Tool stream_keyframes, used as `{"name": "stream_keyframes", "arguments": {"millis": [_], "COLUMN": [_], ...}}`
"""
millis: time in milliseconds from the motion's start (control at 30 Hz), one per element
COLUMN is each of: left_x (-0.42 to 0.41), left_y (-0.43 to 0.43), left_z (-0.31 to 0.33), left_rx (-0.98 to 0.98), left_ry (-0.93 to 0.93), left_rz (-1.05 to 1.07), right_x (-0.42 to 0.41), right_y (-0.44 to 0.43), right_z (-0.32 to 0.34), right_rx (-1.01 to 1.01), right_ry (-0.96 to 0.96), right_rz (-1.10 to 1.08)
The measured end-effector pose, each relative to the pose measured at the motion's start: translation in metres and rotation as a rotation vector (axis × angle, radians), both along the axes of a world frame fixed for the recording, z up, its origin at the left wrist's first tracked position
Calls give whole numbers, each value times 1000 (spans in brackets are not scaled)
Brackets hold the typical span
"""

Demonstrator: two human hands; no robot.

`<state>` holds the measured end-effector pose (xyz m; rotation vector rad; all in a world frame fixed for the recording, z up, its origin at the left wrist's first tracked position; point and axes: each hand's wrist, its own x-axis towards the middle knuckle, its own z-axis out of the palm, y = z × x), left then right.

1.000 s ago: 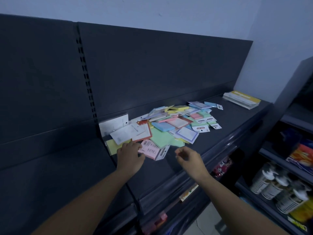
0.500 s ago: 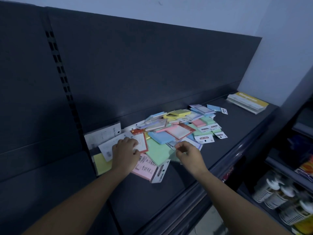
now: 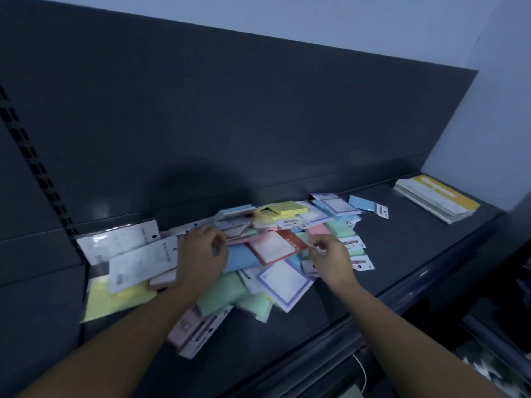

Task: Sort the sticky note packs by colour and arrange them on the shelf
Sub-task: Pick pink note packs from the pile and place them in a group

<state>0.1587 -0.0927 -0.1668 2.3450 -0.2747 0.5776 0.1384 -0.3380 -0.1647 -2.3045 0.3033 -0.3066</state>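
A mixed heap of sticky note packs (image 3: pixel 283 225) in yellow, blue, pink, green and white lies on the dark shelf (image 3: pixel 416 254). My left hand (image 3: pixel 201 255) rests on the heap's left part, over a blue pack (image 3: pixel 240 258), fingers curled; whether it grips anything I cannot tell. My right hand (image 3: pixel 330 258) hovers over the middle, fingers pinched at the edge of a red-framed pack (image 3: pixel 274 248). A purple-framed pack (image 3: pixel 283 281) lies below it. White packs (image 3: pixel 138 259) and a yellow pack (image 3: pixel 115 300) sit at the left; a pink pack (image 3: pixel 188 326) is under my left forearm.
A stack of flat yellow-topped booklets (image 3: pixel 436 199) lies at the shelf's far right. The dark back panel (image 3: pixel 230 124) rises behind the heap. Lower shelves with goods show at the bottom right (image 3: pixel 494 357). Bare shelf lies between heap and booklets.
Both hands have moved forward from the heap's near edge onto its middle. The view has shifted closer and to the right.
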Motion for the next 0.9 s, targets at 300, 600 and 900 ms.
{"name": "stream_keyframes", "arguments": {"millis": [300,600,900], "left_x": [9,25,41], "left_y": [-61,-82,-75], "left_z": [10,17,10], "left_rx": [303,762,1139], "left_ry": [-116,-8,-108], "left_rz": [33,110,-28], "right_x": [40,56,44], "right_y": [-52,-51,-39], "right_z": [-9,-10,-2], "right_rx": [-367,-473,-238], "right_ry": [112,175,196], "right_rz": [80,63,51]}}
